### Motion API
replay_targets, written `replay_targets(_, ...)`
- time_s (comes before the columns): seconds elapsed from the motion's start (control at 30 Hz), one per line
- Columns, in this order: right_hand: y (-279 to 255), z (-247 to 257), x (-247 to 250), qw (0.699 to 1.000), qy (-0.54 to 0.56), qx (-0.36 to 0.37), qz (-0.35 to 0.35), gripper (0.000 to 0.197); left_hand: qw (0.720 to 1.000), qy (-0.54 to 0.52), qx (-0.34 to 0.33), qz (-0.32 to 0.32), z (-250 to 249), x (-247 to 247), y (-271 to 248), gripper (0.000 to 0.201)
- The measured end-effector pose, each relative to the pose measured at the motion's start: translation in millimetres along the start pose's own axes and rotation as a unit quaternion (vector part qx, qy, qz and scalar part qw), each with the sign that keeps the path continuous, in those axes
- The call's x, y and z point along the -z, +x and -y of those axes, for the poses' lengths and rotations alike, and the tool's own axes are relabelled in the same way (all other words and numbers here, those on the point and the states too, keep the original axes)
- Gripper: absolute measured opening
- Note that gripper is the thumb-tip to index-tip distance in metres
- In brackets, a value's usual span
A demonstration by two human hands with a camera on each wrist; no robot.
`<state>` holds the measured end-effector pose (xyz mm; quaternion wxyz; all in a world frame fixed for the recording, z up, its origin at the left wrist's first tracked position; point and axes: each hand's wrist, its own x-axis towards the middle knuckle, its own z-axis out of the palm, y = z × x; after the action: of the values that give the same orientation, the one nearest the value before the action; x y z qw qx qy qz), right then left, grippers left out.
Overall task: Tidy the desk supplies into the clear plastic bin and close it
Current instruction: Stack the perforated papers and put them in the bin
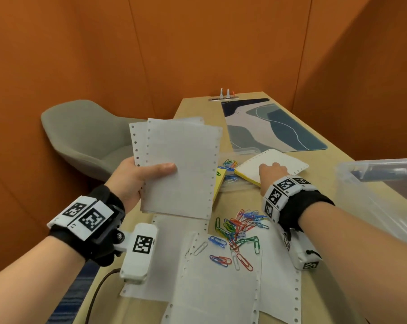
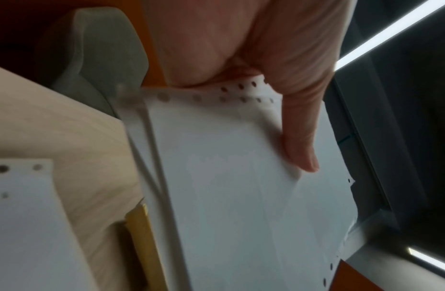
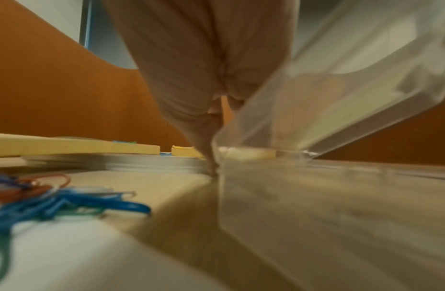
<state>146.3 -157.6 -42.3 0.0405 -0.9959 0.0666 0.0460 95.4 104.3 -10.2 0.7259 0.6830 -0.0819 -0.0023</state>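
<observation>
Orange walls close round pale surface (image 1: 298, 183). Left hand (image 1: 137, 181) raised, thumb clamped on paper stack (image 1: 179, 167); right hand (image 1: 271, 175) down on perforated sheet (image 1: 286, 163), grip hidden. Clear bin (image 1: 370, 197) crowding right edge.

walls (image 1: 197, 43): orange panels, meeting in corner behind desk
desk (image 1: 197, 106): light wood, running twd corner
chair (image 1: 81, 136): grey, sitting at desk's left
floor (image 1: 69, 300): blue carpet showing btm left

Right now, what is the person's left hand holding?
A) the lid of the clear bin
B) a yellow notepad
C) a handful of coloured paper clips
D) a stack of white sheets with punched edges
D: the left hand grips a stack of white punched-edge sheets, thumb on top, while the paper clips lie loose on the desk.
</observation>
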Motion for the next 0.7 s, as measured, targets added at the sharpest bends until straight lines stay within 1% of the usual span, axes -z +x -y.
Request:
replay_targets(0.13, -13, -4, 12, 0.999, -0.010, 0.037, -0.014, 0.032, 1.000, 0.002, -0.002, 0.015, 1, -2, -9, 0.080)
replay_targets(0.23, -28, -2, 20, 0.997, -0.027, 0.061, -0.034, 0.032, 0.999, 0.009, 0.003, 0.038, 1, -1, -18, 0.082)
replay_targets(0.3, -37, 0, 28, 0.996, -0.002, 0.062, -0.059, 0.032, 0.999, 0.011, 0.005, 0.046, 1, -2, -24, 0.082)
replay_targets(0.37, -48, 5, 41, 0.992, 0.041, 0.065, -0.096, 0.034, 0.999, 0.012, 0.003, 0.039, 1, -6, -29, 0.082)
replay_targets(0.43, -61, 12, 55, 0.982, 0.095, 0.083, -0.142, 0.030, 0.999, 0.012, -0.005, 0.029, 1, -11, -32, 0.077)
replay_targets(0.47, -69, 16, 64, 0.974, 0.126, 0.094, -0.161, 0.029, 1.000, 0.009, -0.006, 0.025, 1, -15, -33, 0.071)
replay_targets(0.53, -85, 22, 80, 0.961, 0.177, 0.118, -0.176, 0.030, 1.000, 0.008, -0.010, 0.019, 0, -24, -35, 0.051)
replay_targets(0.6, -98, 25, 91, 0.948, 0.224, 0.145, -0.173, 0.029, 1.000, 0.005, -0.021, 0.022, -3, -37, -39, 0.045)
replay_targets(0.63, -103, 24, 93, 0.938, 0.263, 0.165, -0.156, 0.027, 0.999, 0.002, -0.029, 0.025, -4, -43, -42, 0.045)
replay_targets(0.7, -113, 22, 90, 0.903, 0.366, 0.212, -0.081, 0.019, 0.999, 0.002, -0.039, 0.038, -5, -54, -48, 0.042)
